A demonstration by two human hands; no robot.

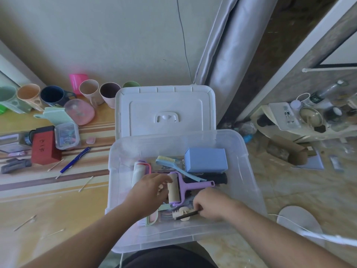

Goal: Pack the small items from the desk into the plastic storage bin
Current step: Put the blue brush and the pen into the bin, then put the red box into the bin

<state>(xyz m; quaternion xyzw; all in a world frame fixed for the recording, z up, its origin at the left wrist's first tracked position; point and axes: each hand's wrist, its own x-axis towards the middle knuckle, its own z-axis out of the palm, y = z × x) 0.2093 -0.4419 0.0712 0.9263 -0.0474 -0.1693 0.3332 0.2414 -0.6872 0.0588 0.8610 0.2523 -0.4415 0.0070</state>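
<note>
The clear plastic storage bin stands open at the desk's right edge, its white lid propped up behind it. Inside lie a purple lint roller, a blue brush, a light blue box, a pink-framed roller and a black handle. My left hand reaches into the bin with loosely bent fingers beside the purple roller's cardboard tube. My right hand is low in the bin and pinches a thin dark pen-like stick over a small wooden piece.
On the desk to the left are a blue pen, a red box, a clear lidded container, a pink dome, several cups along the wall, and loose cotton swabs. Cluttered floor and a low shelf lie right.
</note>
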